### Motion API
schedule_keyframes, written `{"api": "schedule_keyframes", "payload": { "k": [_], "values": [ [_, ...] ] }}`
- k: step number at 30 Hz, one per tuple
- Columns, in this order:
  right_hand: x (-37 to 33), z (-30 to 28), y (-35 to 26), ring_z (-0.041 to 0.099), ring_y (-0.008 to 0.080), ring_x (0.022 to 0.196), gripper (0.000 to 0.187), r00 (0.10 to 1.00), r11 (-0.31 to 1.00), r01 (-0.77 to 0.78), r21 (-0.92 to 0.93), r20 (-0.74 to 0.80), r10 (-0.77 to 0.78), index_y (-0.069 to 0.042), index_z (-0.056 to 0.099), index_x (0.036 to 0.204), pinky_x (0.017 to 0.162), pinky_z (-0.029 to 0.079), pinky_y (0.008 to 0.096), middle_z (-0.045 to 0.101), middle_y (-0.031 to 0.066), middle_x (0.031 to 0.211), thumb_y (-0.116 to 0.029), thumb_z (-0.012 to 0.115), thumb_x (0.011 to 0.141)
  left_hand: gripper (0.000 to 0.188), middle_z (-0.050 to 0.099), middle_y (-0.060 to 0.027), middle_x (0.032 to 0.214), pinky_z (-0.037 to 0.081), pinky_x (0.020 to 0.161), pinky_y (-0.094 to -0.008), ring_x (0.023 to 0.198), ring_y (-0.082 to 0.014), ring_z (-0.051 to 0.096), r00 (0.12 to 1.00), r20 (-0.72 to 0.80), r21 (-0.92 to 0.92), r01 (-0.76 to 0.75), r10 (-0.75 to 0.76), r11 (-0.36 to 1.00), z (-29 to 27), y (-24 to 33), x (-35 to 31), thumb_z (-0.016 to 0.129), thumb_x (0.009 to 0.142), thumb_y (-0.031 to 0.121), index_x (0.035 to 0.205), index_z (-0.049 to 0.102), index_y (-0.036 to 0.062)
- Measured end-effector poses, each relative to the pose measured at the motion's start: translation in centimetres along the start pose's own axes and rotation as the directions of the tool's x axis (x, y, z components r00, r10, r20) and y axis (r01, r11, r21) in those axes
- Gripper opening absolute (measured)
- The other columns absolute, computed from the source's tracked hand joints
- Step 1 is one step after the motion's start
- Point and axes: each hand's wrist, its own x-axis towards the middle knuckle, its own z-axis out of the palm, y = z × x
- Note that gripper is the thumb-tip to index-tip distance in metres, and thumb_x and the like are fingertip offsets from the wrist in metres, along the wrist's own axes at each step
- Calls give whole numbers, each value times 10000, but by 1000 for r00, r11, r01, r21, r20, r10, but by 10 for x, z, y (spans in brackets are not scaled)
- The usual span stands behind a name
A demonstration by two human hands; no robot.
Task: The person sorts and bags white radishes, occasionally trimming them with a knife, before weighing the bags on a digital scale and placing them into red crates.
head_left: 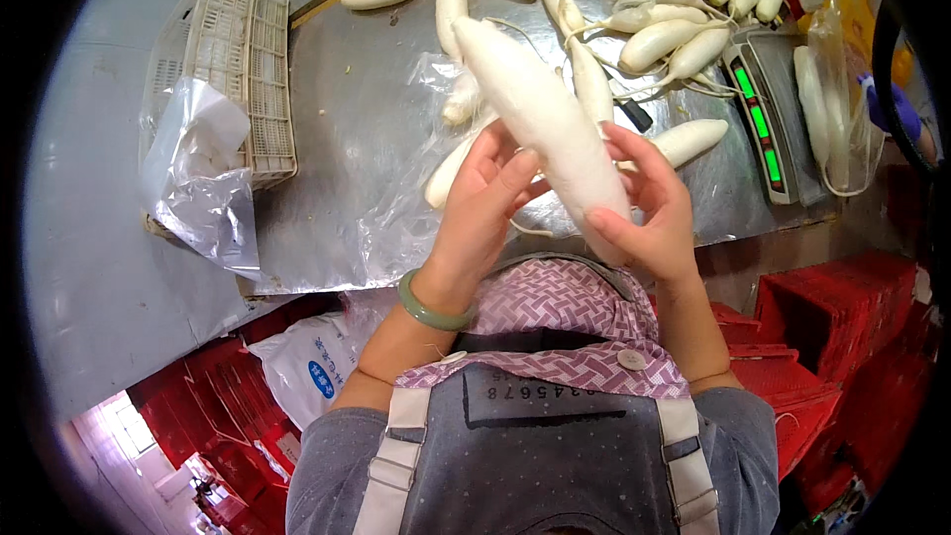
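Note:
A large white daikon radish [540, 114] is held up in front of me over the table, tilted with its top end toward the far left. My left hand [485, 183] grips its left side, thumb on top, a green bangle on that wrist. At its lower right end my right hand [654, 203] holds it between thumb and fingers. Under and behind it more daikons lie on the metal table [347, 149], among them one [690, 142] just right of my right hand. Crumpled clear plastic bags [401, 208] lie by my left hand.
A cream plastic crate [243, 69] with a clear bag [203, 168] over it stands at the left. Several daikons [664, 45] are heaped at the far right, near a scale [758, 119] with green lit displays. Red crates [832, 312] stand below the table at right.

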Motion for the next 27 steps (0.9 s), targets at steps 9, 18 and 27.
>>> {"api": "schedule_keyframes", "payload": {
  "k": [9, 18, 27],
  "values": [
    [-12, -24, -25, 605, 253, 1104, 806, 955, 859, 283, -427, 43, -293, 8, 443, 1341, 960, 460, 352, 625, 144, 1176, -167, 836, 659, 815, 478, -183, 1348, 388, 1067, -454, 1247, -311, 489, 978, 193, -269, -23, 77, 963, 6, -20, -6, 736, 774, 187, 1432, 289, 13],
    [-22, -28, -28, 638, 222, 1019, 667, 985, 949, 132, -286, 142, -95, -21, 572, 1240, 885, 479, 325, 656, 136, 1106, -132, 830, 635, 934, 461, -177, 1393, 312, 1114, -512, 1325, -376, 401, 931, 318, -187, -123, 178, 975, 1, -14, -6, 778, 728, 237, 1468, 243, 42],
    [-25, -25, -4, 608, 291, 1111, 642, 952, 840, 298, -454, 81, -294, -5, 581, 1200, 947, 468, 351, 621, 188, 1197, 33, 791, 595, 711, 512, -182, 1285, 432, 1026, -435, 1222, -312, 511, 950, -38, -105, -314, 311, 944, -10, 13, 0, 702, 810, 65, 1395, 302, -8]
  ]
}}
